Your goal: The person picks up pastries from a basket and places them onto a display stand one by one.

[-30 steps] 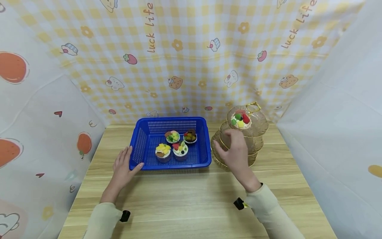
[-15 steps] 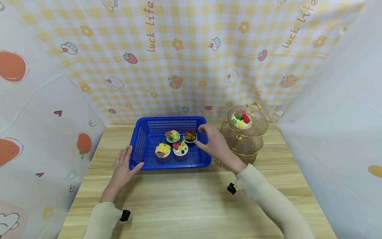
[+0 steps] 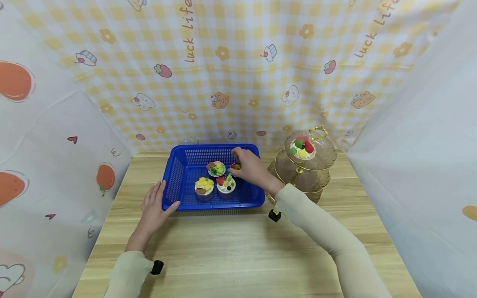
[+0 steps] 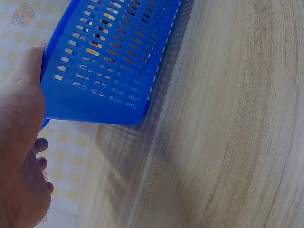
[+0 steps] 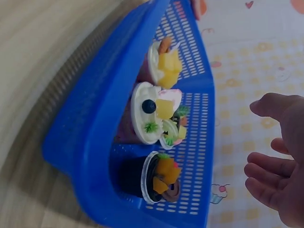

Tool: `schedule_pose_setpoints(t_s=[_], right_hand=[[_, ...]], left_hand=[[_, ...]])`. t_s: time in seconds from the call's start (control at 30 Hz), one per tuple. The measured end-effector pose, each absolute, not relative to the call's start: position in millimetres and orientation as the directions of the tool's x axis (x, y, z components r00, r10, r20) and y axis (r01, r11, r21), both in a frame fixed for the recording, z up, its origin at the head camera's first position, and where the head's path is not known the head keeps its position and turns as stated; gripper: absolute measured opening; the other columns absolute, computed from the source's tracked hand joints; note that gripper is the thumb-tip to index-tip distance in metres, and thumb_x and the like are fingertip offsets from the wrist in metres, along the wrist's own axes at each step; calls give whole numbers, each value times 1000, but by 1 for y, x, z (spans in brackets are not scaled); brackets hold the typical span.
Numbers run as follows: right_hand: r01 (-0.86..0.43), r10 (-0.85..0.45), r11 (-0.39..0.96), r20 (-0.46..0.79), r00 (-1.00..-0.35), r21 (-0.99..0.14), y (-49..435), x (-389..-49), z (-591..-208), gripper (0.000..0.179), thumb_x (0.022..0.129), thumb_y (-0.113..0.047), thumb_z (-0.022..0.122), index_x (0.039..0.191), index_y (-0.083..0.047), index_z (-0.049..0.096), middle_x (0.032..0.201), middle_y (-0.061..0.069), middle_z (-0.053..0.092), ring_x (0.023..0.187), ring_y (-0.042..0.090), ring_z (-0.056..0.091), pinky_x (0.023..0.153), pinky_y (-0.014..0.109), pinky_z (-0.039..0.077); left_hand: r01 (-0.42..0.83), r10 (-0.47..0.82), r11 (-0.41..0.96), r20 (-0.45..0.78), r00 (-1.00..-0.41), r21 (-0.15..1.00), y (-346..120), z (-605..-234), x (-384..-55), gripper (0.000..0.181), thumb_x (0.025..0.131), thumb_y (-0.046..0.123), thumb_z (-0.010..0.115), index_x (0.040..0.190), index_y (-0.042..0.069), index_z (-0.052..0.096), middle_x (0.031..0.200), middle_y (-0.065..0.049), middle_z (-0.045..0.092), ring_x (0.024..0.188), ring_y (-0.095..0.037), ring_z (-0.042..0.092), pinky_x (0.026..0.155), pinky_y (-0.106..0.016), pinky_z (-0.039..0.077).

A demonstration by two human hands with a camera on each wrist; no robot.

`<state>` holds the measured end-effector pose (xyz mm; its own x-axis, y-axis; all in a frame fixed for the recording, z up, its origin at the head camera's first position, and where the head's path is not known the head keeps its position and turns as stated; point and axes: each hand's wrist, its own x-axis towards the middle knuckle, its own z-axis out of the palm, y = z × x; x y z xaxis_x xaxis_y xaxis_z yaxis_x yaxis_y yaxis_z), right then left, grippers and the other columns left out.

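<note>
A blue plastic basket (image 3: pixel 179 205) holds several toy dessert cups: a yellow-fruit cup (image 3: pixel 204 188), a berry-topped cup (image 3: pixel 226 186), a green-topped one (image 3: pixel 215 169) and a dark cup (image 5: pixel 135 176) with orange pieces. My right hand (image 3: pixel 249 165) hovers over the basket's right side, above the dark cup, partly covering it in the head view. Its thumb and fingers stand apart and hold nothing; the right wrist view shows space between them and the cup. My left hand (image 3: pixel 153 207) rests on the basket's front left corner, thumb along the front rim, fingers fairly straight by the left side.
To the right of the basket stands a tiered dessert stand (image 3: pixel 311 174) with a gold handle (image 3: pixel 318 132). A fruit-topped dessert (image 3: pixel 302 149) sits on its top tier. Behind the wooden table (image 3: pixel 223 252) hangs a checked cloth (image 3: pixel 238 82).
My right hand has moved left from in front of the tiered stand to above the dark cup in the basket. The left hand stays at the basket's corner.
</note>
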<state>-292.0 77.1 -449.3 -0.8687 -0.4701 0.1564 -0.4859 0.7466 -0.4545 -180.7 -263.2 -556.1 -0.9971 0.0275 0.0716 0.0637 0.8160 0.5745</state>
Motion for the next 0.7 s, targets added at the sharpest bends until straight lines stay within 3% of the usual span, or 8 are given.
schedule_pose_setpoints(t_s=[0.23,0.7], right_hand=[[-462,-482,763,78,-873,-453,59,-318,-459,59,89,-37,72,135,-8,51,121,11,67,97,21,67,82,39,56],[-372,-473,779,-84,-877,-505,34,-352,-475,64,91,-42,69,142,-13,45,135,9,61,116,23,63,94,41,54]], left_hand=[[58,22,817,69,-997,574,-263,-556,-182,95,93,50,61,160,11,7,164,-26,12,149,-51,9,111,-75,8],[61,25,817,72,-997,573,-262,-556,-183,95,93,50,62,160,11,8,164,-27,12,148,-51,9,111,-76,8]])
